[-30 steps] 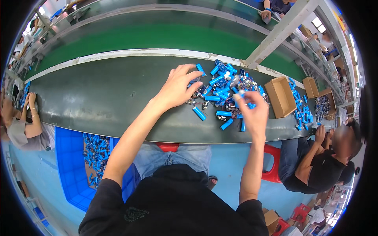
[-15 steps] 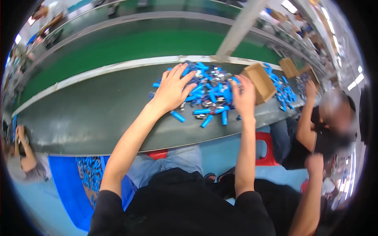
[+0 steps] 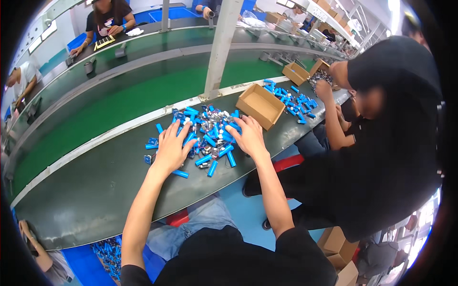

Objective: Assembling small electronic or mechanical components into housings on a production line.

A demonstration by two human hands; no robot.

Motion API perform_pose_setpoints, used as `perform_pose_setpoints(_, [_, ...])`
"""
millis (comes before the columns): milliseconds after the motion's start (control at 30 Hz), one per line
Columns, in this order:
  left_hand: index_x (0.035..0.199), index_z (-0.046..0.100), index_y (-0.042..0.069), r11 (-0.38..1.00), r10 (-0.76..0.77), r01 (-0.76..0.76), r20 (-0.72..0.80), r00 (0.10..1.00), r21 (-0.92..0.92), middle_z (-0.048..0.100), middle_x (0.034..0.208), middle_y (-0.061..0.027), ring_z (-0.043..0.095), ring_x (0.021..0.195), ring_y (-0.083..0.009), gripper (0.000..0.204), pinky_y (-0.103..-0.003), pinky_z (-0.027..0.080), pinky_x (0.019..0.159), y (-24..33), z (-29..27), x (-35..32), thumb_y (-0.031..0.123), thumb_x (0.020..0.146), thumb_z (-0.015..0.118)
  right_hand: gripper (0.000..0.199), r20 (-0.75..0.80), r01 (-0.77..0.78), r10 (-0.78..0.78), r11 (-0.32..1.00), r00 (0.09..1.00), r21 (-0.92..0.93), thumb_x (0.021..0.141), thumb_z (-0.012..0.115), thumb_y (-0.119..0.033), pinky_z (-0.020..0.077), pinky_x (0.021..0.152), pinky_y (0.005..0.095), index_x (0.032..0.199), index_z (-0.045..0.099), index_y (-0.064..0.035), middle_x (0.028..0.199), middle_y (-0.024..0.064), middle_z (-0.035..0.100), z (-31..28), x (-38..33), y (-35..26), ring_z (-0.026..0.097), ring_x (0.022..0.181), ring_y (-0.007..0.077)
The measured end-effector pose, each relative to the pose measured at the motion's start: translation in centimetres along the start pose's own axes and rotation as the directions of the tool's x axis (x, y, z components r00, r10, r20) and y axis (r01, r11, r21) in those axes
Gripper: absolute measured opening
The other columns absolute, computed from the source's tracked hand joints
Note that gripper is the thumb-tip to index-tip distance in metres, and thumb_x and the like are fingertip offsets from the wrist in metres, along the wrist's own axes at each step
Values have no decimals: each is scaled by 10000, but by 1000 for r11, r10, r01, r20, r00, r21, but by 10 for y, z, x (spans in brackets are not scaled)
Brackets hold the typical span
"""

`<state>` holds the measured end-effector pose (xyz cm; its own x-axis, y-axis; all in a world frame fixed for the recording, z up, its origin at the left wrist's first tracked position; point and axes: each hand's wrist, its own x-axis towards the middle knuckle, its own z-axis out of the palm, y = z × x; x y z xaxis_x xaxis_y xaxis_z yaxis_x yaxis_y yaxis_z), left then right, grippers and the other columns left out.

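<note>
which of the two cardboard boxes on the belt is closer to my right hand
The open cardboard box just beyond the right hand, at the edge of the blue cylinder pile. The other box lies farther along the belt, by the co-worker.

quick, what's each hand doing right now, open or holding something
Left hand: open, fingers spread flat on the pile of small blue cylinders, gripping nothing visible.
Right hand: open, palm down on the same pile, beside the open cardboard box.

Now spread flat, both palms down on the blue cylinders (image 3: 210, 136), left hand (image 3: 172, 148) nearer, right hand (image 3: 248, 136) drawn back from the cardboard box (image 3: 260, 106).
</note>
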<state>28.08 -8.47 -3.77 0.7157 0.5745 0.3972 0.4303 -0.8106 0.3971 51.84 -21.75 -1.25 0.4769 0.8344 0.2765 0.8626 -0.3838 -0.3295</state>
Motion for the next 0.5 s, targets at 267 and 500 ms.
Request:
perform_pose_setpoints(267, [1023,651,-16,974,-197,133,-398,896,-181,649,964,-154,622,907,-305,193,-368,481,839,-66,-74,-39,131,1000,529,161,-401,201,-5,872,916,447,870,733,-140,473,691,334,915,652,-8,862,109,611,-13,-67,-66,594,769,227])
perform_pose_setpoints(500, [673,310,11,804,-586,446,-396,707,-393,245,604,-12,214,594,-124,507,-370,195,517,-148,-72,-77,289,1028,542,414,-425,364,-163,817,890,448,783,770,-67,322,431,346,546,430,-74,533,49,410,56,-135,-95,426,448,207])
